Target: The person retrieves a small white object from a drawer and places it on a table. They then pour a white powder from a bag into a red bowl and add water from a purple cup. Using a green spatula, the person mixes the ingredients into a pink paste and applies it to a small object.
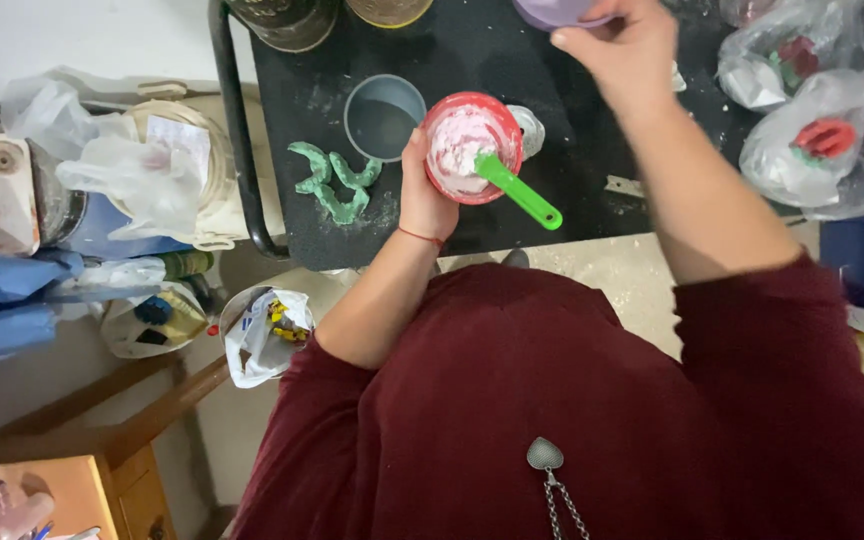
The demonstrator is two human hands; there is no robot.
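Setting: a dark, powder-dusted work table point(592, 215) with a black metal rail, over a pale floor, seen from above; cluttered side surfaces to the left carry plastic bags and jars. Nearest item: the left hand point(424, 190), fingers curled around the side of a red bowl point(472, 147) and gripping it just above the table's near edge. Contents of bowl: white, pasty mix, partly stirred by the look of it, with a green spoon point(517, 190) standing in it unheld, handle pointing toward the near right. Beside the bowl, left: a grey cup point(384, 116), apparently empty, and a green flexible mould point(334, 182) lying unfilled, powder scattered around it. Farther: the right hand point(620, 42), fingers pinched on the rim of a purple container point(552, 12) at the frame's top. Far right: tied plastic bags point(832, 150) holding red and green pieces. Progress: mix is in the bowl; mould awaits filling.
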